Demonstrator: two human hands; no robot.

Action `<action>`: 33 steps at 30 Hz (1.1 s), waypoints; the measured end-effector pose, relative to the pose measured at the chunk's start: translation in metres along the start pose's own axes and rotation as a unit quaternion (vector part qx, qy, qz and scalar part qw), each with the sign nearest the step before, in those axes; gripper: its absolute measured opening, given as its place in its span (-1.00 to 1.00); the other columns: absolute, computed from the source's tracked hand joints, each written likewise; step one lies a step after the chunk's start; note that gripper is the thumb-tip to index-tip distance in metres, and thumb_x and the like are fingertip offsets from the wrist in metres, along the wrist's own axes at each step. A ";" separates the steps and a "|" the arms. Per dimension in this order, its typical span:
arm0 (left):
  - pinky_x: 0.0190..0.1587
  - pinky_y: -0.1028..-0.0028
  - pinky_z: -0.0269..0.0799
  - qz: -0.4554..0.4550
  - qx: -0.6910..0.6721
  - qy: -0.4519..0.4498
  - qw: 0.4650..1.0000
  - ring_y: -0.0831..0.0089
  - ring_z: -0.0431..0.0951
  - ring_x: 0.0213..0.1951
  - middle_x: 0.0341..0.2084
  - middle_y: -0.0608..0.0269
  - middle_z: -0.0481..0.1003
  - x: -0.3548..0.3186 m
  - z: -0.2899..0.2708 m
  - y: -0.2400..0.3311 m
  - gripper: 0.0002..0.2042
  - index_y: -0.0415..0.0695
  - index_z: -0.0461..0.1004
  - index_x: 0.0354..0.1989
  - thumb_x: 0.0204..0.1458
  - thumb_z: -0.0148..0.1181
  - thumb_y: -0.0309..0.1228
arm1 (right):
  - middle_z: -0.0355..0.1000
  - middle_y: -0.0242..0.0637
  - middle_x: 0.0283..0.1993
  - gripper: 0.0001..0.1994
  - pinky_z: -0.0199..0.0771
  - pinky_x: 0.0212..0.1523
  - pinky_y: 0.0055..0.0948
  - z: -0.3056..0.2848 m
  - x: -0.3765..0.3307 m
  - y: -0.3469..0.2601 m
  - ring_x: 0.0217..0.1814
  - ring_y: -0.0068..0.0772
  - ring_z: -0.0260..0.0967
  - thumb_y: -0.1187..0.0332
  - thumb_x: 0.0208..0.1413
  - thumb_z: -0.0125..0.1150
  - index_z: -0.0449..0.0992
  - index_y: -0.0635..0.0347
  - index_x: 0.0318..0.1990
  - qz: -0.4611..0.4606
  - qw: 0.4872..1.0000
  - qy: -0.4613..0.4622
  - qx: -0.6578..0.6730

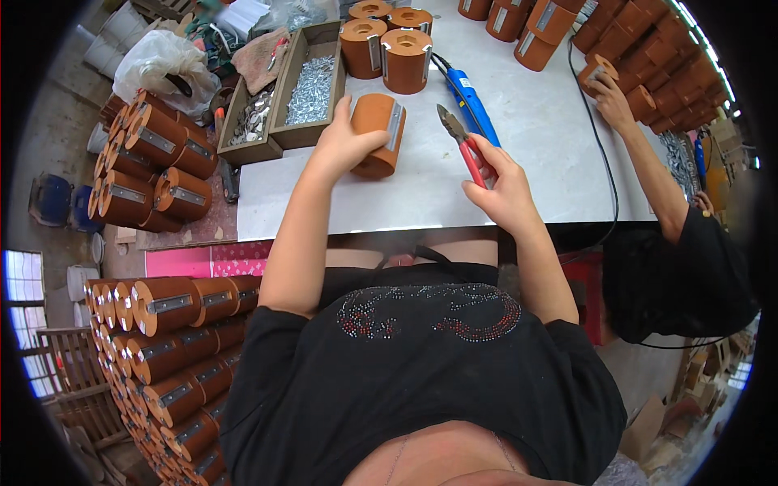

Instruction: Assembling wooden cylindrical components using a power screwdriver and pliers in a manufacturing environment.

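My left hand is wrapped round a brown cylinder with a grey metal strip down its side, held tilted over the white tabletop. My right hand grips pliers by their red handles, with the dark jaws pointing up and left toward the cylinder but apart from it. Just beyond the pliers lies a blue corded power tool. Several similar cylinders stand upright behind the held one, with hexagonal holes in their tops.
Left of the cylinder, a wooden tray holds small metal parts, beside a narrower tray. Stacked cylinders rise at lower left, more at upper left. At right, a co-worker's hand touches a cylinder; a black cable crosses the table.
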State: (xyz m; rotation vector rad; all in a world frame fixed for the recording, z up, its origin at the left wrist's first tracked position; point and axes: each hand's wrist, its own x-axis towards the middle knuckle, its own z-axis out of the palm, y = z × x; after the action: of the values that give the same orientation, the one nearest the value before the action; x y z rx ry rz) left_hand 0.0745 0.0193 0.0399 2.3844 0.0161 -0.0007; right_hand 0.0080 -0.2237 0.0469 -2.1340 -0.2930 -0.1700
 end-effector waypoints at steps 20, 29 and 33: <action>-0.02 0.32 0.39 0.069 -0.530 -0.053 0.843 0.20 0.43 -0.02 -0.02 -0.12 0.32 -0.064 -0.019 0.034 -0.25 -0.29 -0.04 0.24 -0.18 0.13 -0.38 | 0.22 0.25 0.06 -0.42 0.51 -0.10 -0.13 -0.018 -0.003 -0.039 0.05 0.13 0.33 0.65 -0.37 -0.17 0.08 0.34 0.01 0.113 0.850 -0.059 0.512; 0.02 -0.10 0.28 -0.002 -0.813 -0.215 0.541 -0.20 0.32 0.04 0.24 -0.23 -0.03 -0.061 0.016 -0.008 -0.13 0.01 -0.10 0.32 -0.12 0.10 0.14 | 0.18 -0.20 0.22 -0.33 0.16 0.21 -0.13 -0.018 -0.002 -0.016 0.33 -0.26 0.03 0.69 -0.40 -0.03 0.30 0.22 0.08 0.053 0.779 -0.081 0.620; -0.01 0.08 0.39 0.148 -0.764 -0.377 0.503 -0.03 0.38 0.02 0.25 -0.20 -0.06 -0.061 0.007 0.020 -0.03 -0.09 -0.15 0.33 -0.23 0.15 0.12 | 0.26 -0.28 0.15 -0.34 0.17 0.20 -0.23 -0.012 -0.003 -0.009 0.29 -0.36 0.11 0.76 -0.41 -0.06 0.34 0.20 0.04 0.106 0.745 -0.116 0.649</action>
State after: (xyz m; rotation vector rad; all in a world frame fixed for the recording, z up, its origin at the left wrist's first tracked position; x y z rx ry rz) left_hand 0.0140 -0.0005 0.0485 0.3854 -0.5656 -0.6017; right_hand 0.0027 -0.2288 0.0602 -0.7504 -0.1987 0.3640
